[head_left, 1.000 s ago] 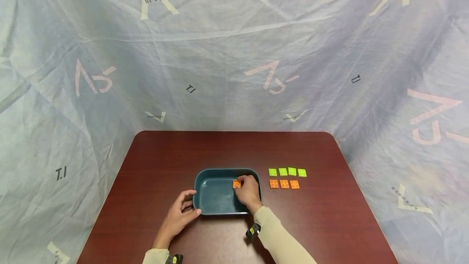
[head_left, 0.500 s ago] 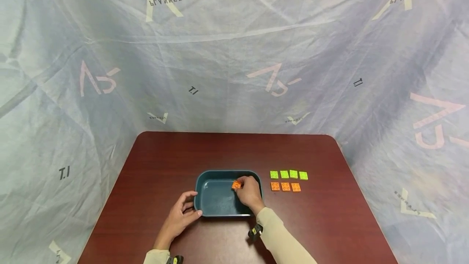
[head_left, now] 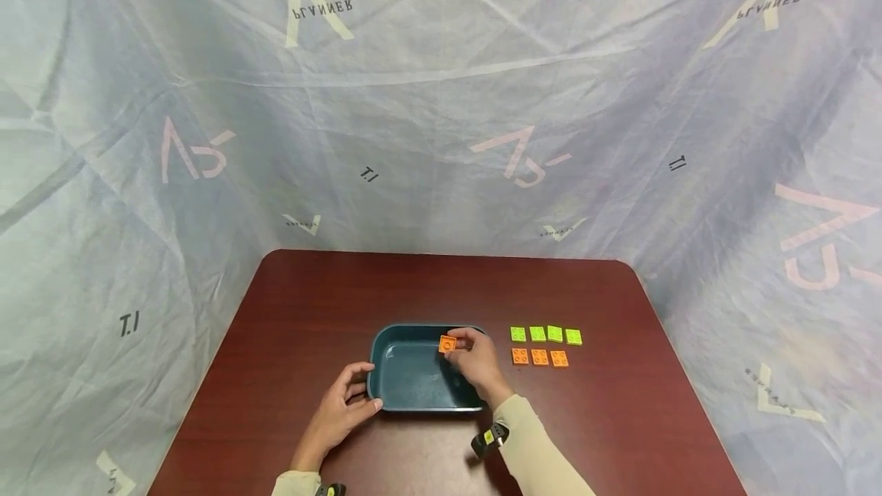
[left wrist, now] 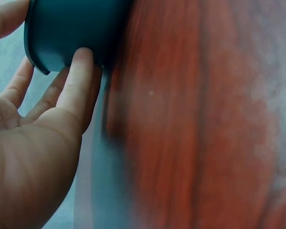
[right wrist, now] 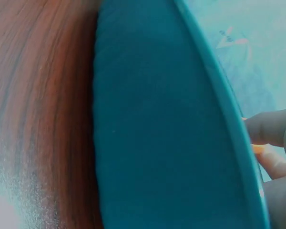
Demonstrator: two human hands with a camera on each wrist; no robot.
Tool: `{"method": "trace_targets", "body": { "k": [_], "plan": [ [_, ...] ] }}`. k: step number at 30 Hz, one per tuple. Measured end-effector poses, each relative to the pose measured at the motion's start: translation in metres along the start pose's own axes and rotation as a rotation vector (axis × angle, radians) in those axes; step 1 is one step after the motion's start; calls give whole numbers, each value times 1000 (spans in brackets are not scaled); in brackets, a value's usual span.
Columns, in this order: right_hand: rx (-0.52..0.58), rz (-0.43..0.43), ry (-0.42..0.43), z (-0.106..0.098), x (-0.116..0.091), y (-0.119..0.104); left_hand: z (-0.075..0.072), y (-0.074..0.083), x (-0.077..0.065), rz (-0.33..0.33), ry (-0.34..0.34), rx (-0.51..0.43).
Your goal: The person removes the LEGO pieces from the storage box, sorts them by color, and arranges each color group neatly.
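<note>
An orange toy building brick [head_left: 447, 344] is pinched between the thumb and fingers of my right hand [head_left: 481, 366], above the right half of a dark teal tray [head_left: 406, 385]. A round ring shows in the brick's upturned face. In the right wrist view the tray's outer wall [right wrist: 157, 119] hides most of the brick, and only a sliver shows between the fingertips. My left hand [head_left: 338, 408] rests against the tray's left end, thumb at the front corner and index finger at the rim. Its fingers lie along the outer wall in the left wrist view.
Right of the tray, several lime green bricks [head_left: 554, 334] lie in a row on the dark red wooden table [head_left: 331, 289]. Three orange bricks [head_left: 540, 357] lie in a row nearer me. Pale printed cloth [head_left: 427, 174] hangs around the table's back and sides.
My right hand, still pinching the orange brick, has risen a little and its wrist has shifted right. The left hand keeps its place on the tray. The head view has tilted slightly.
</note>
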State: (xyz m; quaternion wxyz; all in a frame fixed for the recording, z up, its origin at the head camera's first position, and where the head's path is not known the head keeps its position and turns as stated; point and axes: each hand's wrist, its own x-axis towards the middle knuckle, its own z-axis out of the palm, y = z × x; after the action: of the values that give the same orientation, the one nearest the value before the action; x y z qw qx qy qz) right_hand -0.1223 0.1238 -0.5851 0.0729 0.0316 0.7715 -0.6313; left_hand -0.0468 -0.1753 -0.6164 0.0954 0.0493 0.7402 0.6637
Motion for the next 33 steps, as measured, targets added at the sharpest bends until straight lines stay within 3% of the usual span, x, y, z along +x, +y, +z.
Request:
{"method": "trace_targets", "body": {
  "k": [12, 19, 25, 33],
  "plan": [
    [209, 44, -46, -8, -2, -6, 1, -2, 0, 18, 1, -6],
    [314, 51, -3, -13, -1, -16, 0, -1, 0, 31, -18, -26],
    [340, 59, 4, -20, -2, -22, 0, 4, 0, 15, -10, -31],
    [239, -4, 9, -24, -6, -20, 1, 2, -1, 13, 10, -27]
  ]
}}
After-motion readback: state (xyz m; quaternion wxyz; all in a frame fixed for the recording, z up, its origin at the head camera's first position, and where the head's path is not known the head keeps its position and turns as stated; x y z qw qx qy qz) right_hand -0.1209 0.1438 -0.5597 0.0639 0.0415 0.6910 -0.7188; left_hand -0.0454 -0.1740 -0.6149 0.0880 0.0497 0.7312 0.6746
